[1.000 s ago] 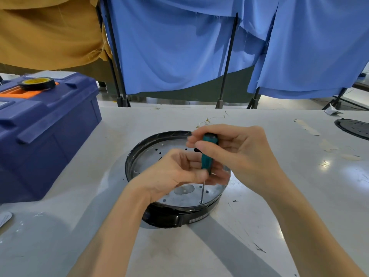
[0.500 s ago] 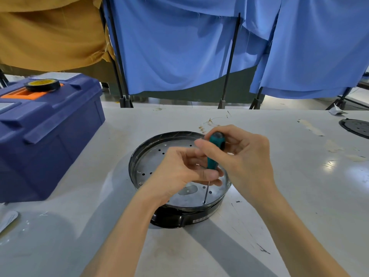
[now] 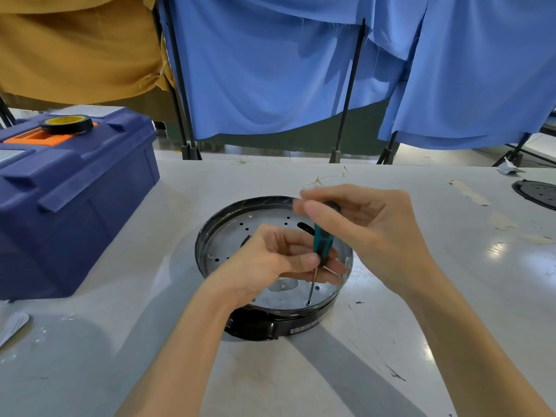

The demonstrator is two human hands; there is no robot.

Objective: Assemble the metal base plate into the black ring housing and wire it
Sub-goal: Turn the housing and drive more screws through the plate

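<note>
the black ring [image 3: 258, 328] sits mid-counter [image 3: 391, 341], the metal plate [image 3: 264, 224] seated inside it. the right hand [image 3: 370, 233] grips the top of a green screwdriver [image 3: 323, 242], fingers curled round the handle. the left hand [image 3: 270, 260] pinches the handle's lower end. the shaft stands nearly upright, tip on a screw [image 3: 309, 303] by the plate's near edge. a blue toolbox [image 3: 69, 206] sits left, 1 tape roll [image 3: 66, 124] on its lid.
</note>
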